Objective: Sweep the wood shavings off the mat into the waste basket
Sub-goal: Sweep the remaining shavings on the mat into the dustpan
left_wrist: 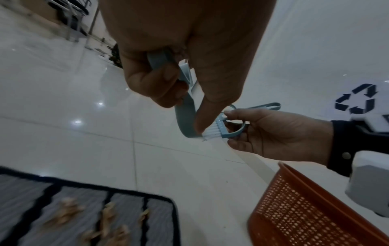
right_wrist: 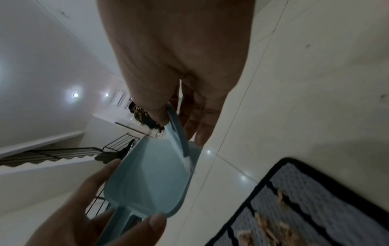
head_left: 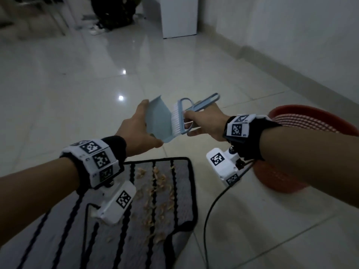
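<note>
My left hand (head_left: pixel 144 125) grips a light blue dustpan (head_left: pixel 158 121) in the air above the tiled floor, past the mat's far edge. My right hand (head_left: pixel 189 123) pinches a small blue brush (head_left: pixel 181 118), whose white bristles lie against the pan's inside. The left wrist view shows the brush (left_wrist: pixel 223 128) against the pan (left_wrist: pixel 185 114). A grey mat (head_left: pixel 116 239) with black stripes lies below my arms, with tan wood shavings (head_left: pixel 157 191) scattered along its right side. The red mesh waste basket (head_left: pixel 303 121) stands right of the mat, partly behind my right forearm.
A black cable (head_left: pixel 211 212) runs over the floor between mat and basket. A wall with a skirting board (head_left: pixel 291 74) runs along the right. A white cabinet (head_left: pixel 178 18) and a dark object (head_left: pixel 114 12) stand far back. A recycling symbol (left_wrist: pixel 357 99) shows beyond the basket (left_wrist: pixel 305 209).
</note>
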The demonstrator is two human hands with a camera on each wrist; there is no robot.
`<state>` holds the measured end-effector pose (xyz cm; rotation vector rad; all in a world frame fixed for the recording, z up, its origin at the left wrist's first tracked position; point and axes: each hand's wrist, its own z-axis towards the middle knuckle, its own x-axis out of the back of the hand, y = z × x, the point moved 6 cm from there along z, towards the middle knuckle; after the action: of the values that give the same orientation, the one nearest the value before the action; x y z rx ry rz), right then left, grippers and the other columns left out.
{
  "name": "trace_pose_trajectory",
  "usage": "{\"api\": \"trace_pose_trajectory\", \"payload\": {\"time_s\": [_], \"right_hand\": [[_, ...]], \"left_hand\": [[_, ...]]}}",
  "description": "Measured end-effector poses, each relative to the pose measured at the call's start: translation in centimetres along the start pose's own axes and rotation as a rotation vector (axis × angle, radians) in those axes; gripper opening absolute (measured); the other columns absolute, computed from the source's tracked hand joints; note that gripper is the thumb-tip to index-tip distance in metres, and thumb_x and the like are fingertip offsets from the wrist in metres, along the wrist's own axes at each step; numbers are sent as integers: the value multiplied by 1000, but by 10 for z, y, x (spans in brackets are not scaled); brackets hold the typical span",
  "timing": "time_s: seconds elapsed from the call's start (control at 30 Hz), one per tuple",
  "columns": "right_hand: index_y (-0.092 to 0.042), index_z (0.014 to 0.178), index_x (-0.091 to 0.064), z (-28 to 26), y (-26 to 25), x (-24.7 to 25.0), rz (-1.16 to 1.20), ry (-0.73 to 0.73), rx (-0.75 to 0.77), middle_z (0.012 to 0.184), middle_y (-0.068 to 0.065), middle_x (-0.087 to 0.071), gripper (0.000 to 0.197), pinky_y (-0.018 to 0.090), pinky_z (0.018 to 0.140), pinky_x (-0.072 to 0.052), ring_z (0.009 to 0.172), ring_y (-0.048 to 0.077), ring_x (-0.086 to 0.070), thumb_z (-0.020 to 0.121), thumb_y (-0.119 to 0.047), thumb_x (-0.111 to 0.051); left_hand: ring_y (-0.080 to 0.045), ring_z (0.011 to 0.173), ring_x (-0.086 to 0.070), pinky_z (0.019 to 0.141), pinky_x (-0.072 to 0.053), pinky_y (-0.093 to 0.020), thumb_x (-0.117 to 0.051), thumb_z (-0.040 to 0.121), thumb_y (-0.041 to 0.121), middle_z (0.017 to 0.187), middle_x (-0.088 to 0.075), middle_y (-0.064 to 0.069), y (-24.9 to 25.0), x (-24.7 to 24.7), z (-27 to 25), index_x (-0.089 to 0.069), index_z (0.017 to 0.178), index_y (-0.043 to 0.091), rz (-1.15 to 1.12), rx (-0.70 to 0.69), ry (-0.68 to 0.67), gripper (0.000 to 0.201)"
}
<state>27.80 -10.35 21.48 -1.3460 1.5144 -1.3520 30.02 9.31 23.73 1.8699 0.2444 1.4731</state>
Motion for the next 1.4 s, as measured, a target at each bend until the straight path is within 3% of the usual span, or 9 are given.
{"api": "trace_pose_trajectory", "payload": {"time_s": [0.27,0.4,0.57,0.67,0.8,0.9,1.03,1.2,1.4], "right_hand": [[-7,106,-62,0,50,-101,-175,-210,77,92,8,-70,39,33,59,-60,69,18,-68,98,-42,-49],[-8,99,-59,-8,83,-118,-455,-379,235,88,14,-67,37,43,68,-55,75,23,-64,100,-42,-44],[-17,101,-56,-20,117,-141,-651,-528,398,81,-6,-55,16,23,59,-35,65,0,-49,100,-31,-49],[-13,103,-64,-26,112,-175,-661,-611,527,96,6,-67,17,39,73,-49,83,20,-60,97,-27,-56],[-17,101,-74,-12,101,-230,-741,-537,692,84,10,-71,21,43,71,-49,81,29,-54,91,-32,-63],[-15,105,-74,8,104,-268,-752,-487,709,86,13,-74,18,44,71,-50,81,33,-55,89,-18,-68],[-3,107,-73,20,111,-309,-779,-526,780,95,18,-74,27,28,73,-45,82,35,-67,84,7,-63],[4,119,-64,21,131,-334,-880,-593,796,111,29,-62,43,51,84,-50,100,45,-58,79,18,-57],[-3,122,-62,2,150,-322,-888,-728,657,127,21,-58,47,53,109,-35,119,39,-51,78,12,-66]], "left_hand": [[-17,120,-46,93,-44,-34,-86,68,34,139,-38,9,-133,8,-56,-8,153,31,-57,181,-48,115],[-4,115,-45,93,-43,-26,-83,71,30,130,-34,24,-182,1,-107,-13,152,31,-89,302,-110,107],[-6,119,-47,89,-48,-27,-79,59,61,134,-35,26,-243,-9,-180,-9,137,60,-164,475,-170,106],[-7,114,-52,84,-53,-25,-83,61,48,137,-40,16,-268,-7,-218,-11,142,56,-198,572,-122,110],[8,104,-56,72,-50,-7,-89,62,28,136,-47,11,-291,-19,-252,-19,148,42,-299,609,-31,112],[8,115,-51,88,-50,-16,-89,54,50,138,-41,27,-308,-29,-260,-13,148,48,-280,574,-66,121],[15,106,-47,80,-40,1,-90,59,38,125,-29,44,-319,-34,-257,-3,146,47,-251,543,-59,123],[-6,121,-51,96,-51,-31,-86,49,60,141,-43,20,-336,-47,-259,5,142,58,-264,534,-79,130],[-11,120,-55,94,-52,-39,-83,46,67,142,-48,16,-343,-55,-263,9,143,59,-264,558,-97,133]]}}
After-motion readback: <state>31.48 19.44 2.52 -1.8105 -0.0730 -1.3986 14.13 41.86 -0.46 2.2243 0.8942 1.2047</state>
